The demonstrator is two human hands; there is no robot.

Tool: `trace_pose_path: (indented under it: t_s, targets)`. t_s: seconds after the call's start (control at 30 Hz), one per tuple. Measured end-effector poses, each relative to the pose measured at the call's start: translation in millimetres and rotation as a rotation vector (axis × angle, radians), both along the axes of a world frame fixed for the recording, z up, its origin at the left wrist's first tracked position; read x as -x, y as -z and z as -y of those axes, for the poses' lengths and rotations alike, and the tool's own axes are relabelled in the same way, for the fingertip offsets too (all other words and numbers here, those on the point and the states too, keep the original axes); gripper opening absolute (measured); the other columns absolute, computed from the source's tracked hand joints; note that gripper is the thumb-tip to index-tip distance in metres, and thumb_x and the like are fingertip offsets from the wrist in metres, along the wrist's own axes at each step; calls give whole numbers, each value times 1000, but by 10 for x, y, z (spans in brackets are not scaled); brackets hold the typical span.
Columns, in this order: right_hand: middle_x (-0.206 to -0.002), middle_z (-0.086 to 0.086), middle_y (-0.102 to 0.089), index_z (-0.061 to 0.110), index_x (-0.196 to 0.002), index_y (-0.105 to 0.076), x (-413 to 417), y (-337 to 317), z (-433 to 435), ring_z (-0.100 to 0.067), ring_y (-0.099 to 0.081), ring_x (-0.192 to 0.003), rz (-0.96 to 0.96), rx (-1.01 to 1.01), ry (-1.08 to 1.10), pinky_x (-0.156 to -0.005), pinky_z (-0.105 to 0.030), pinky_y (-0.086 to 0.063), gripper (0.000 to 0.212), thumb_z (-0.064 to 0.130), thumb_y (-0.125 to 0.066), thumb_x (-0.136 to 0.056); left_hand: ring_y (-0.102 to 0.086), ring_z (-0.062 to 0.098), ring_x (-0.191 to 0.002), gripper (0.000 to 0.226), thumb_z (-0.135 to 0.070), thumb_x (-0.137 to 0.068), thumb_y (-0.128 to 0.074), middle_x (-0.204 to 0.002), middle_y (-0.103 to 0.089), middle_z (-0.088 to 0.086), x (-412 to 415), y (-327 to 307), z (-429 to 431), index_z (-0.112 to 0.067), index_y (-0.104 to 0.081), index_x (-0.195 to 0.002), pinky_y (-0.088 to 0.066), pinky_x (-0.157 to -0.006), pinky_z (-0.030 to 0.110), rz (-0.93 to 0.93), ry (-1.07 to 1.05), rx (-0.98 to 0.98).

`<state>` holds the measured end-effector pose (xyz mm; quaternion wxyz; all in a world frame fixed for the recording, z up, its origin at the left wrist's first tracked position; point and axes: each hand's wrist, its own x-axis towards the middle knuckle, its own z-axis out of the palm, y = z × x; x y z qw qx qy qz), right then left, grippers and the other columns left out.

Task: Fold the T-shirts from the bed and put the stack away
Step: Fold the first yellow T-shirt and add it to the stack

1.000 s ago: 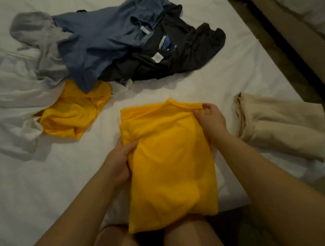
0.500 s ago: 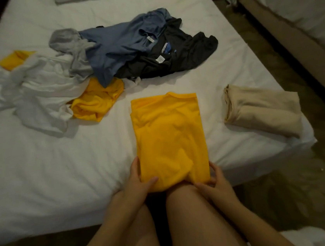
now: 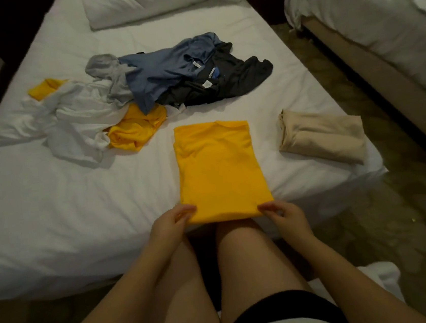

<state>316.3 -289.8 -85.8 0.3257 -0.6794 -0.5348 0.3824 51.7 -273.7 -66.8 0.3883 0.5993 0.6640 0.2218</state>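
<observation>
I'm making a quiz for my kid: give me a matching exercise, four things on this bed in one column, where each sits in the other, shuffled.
1 folded yellow cotton T-shirt
2 folded beige cotton T-shirt
3 crumpled blue T-shirt
4 white pillow

A head of the bed
B unfolded, mid-bed
C alone near the right edge
D gripped by left hand and right hand

Pairs: 1-D, 2-C, 3-B, 4-A

No legible txt; tags [image 3: 196, 65] blurred

One head-worn camera looks forward and down, close in, from the bed's [image 3: 52, 206] six o'clock edge (pillow [image 3: 140, 2] at twelve).
</observation>
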Motion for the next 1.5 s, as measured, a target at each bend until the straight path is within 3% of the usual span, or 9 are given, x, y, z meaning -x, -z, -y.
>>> trace_pose_path:
  t_s: [0.17, 0.3, 0.4, 0.5, 0.67, 0.87, 1.13, 1.33, 1.5]
  targets:
    - [-85, 0, -62, 7, -112, -65, -20, -60, 20, 11, -56, -67, -77, 165, -56, -62, -5, -41, 36, -4, -69, -78, -50, 32, -115, 70, -50, -67, -63, -125, -58, 15, 22, -67, -4, -16, -55, -128, -34, -96, 31, -314, 242, 14]
    - [-103, -15, -66, 8, -109, -69, -35, -120, 70, -28, -59, -98, 272, 8, -158, -79, -27, -40, 33, 3, -70, -77, -49, 39, -102, 56, -31, -69, -46, -113, -64, 16, -19, -67, 59, -18, -60, -121, -43, -86, 40, -452, 279, -52]
    - [-83, -17, -67, 9, -95, -74, -58, -117, 135, -39, -60, -82, 488, -180, -241, -66, -36, -43, 26, 21, -63, -75, -57, 39, -75, 35, -22, -62, -51, -81, -68, 12, 16, -20, 126, -27, -61, -95, -50, -65, 35, -410, 263, -232]
    - [-73, -7, -62, 18, -79, -75, -147, -95, 166, -33, -59, -73, 537, -302, -179, -62, -33, -38, 19, 27, -63, -69, -55, 30, -69, 25, -30, -61, -49, -72, -57, 10, 55, -77, 172, -16, -66, -74, -34, -61, 26, -302, 181, -342]
    - [-102, -2, -54, 15, -83, -69, -126, -268, 39, -20, -49, -100, 152, -306, -16, -84, -32, -37, 19, 31, -62, -76, -50, 15, -101, 11, -11, -79, -71, -107, -54, 3, -55, -258, 107, -15, -61, -76, -38, -78, 21, 110, -136, -280]
    - [-79, 7, -56, 16, -91, -58, 145, -480, -567, -4, -50, -75, -253, -175, 279, -59, -9, -39, 6, 21, -54, -94, -49, -5, -65, 16, -24, -96, -48, -70, -50, -4, -280, -384, -426, -18, -49, -81, -34, -53, 10, 233, -224, -346]
    - [-67, 6, -47, 15, -85, -54, 285, -138, -1685, -18, -47, -69, 57, -198, 325, -60, -28, -29, 20, 32, -53, -94, -40, 5, -63, 28, -30, -99, -40, -67, -43, -6, -388, 19, -1664, -9, -47, -82, -30, -54, 16, 90, -397, -304]
    - [-86, -4, -58, 19, -89, -53, 260, 109, -2245, -19, -47, -76, 319, -35, 286, -63, -30, -30, 29, 46, -45, -95, -41, 19, -66, 34, -32, -98, -43, -63, -42, 0, -326, 369, -2185, -7, -46, -75, -20, -54, 34, -41, -382, -288]
    - [-91, -4, -58, 21, -89, -52, 288, 156, -2289, -19, -46, -79, 383, 43, 285, -65, -30, -29, 29, 47, -43, -95, -44, 20, -71, 35, -37, -98, -42, -75, -49, 8, -327, 424, -2200, -8, -49, -80, -23, -59, 30, -86, -420, -266]
